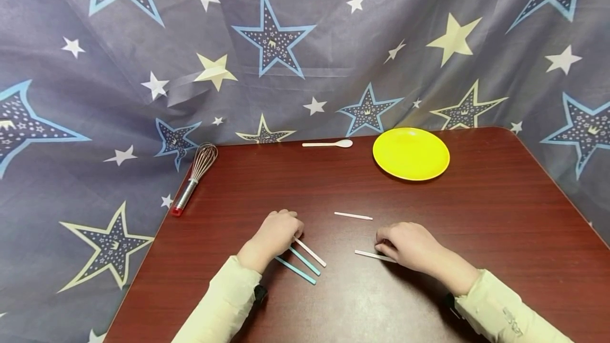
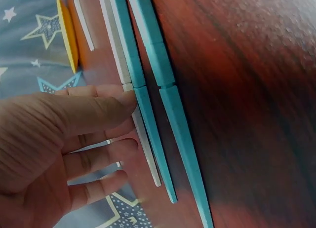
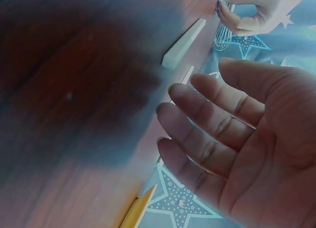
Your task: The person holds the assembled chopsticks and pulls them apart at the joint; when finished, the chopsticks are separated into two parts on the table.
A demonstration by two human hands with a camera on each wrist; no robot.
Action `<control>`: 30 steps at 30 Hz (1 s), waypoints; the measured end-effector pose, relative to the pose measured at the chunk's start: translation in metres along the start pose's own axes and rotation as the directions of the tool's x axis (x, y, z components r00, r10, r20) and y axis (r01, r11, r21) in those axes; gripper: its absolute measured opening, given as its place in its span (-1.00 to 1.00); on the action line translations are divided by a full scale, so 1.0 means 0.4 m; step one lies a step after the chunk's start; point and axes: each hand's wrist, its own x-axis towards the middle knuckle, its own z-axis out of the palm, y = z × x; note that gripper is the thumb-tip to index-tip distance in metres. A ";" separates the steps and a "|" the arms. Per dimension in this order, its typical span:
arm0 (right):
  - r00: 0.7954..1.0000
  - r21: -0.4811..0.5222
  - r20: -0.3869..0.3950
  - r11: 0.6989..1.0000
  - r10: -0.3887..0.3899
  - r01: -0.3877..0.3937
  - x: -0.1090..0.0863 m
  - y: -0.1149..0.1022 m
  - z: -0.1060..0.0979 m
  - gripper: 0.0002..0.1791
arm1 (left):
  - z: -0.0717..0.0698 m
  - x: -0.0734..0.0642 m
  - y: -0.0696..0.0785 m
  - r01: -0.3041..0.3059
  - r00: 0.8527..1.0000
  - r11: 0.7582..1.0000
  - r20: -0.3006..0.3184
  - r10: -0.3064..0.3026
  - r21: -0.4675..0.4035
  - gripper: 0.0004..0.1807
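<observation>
In the head view my left hand [image 1: 278, 233] is at the middle of the table, its fingers at the far end of a white chopstick [image 1: 311, 252]. The left wrist view shows thumb and index finger pinching that chopstick [image 2: 116, 40] near its groove, the thumb tip beside a teal chopstick [image 2: 154, 139]. A second teal chopstick [image 2: 173, 109] lies alongside. My right hand [image 1: 412, 246] hovers by a short white stick [image 1: 374, 256], its far end hidden behind the fingers. Loosely bent fingers [image 3: 197, 119] hold nothing in the right wrist view.
Another thin white stick [image 1: 352, 216] lies between and beyond the hands. Along the back edge are a white spoon [image 1: 329, 144] and a yellow plate [image 1: 411, 153]. A wire whisk [image 1: 194, 179] rests at the table's left edge. A star-patterned cloth [image 1: 305, 25] hangs behind.
</observation>
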 end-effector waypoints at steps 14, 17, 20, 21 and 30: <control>1.000 0.003 -0.008 1.000 -0.007 0.007 -0.003 -0.002 -0.004 -0.90 | 0.010 0.012 0.016 -0.050 0.997 0.994 -0.049 0.055 0.097 -0.71; 1.000 0.003 -0.010 1.000 -0.006 0.006 -0.002 -0.002 -0.004 -0.90 | 0.011 0.014 0.018 -0.063 0.995 0.991 -0.072 0.072 0.114 -0.76; 1.000 0.005 -0.011 1.000 -0.004 0.004 0.000 -0.002 -0.004 -0.90 | 0.010 0.015 0.022 -0.078 0.993 0.987 -0.080 0.090 0.140 -0.81; 1.000 0.005 -0.012 1.000 -0.004 0.004 0.001 -0.003 -0.003 -0.90 | 0.009 0.016 0.024 -0.081 0.993 0.985 -0.077 0.094 0.149 -0.82; 0.993 -0.026 -0.120 1.000 -0.012 0.009 0.010 -0.011 0.004 -0.87 | -0.013 0.024 0.050 -0.090 0.988 0.985 -0.113 0.107 0.144 -0.71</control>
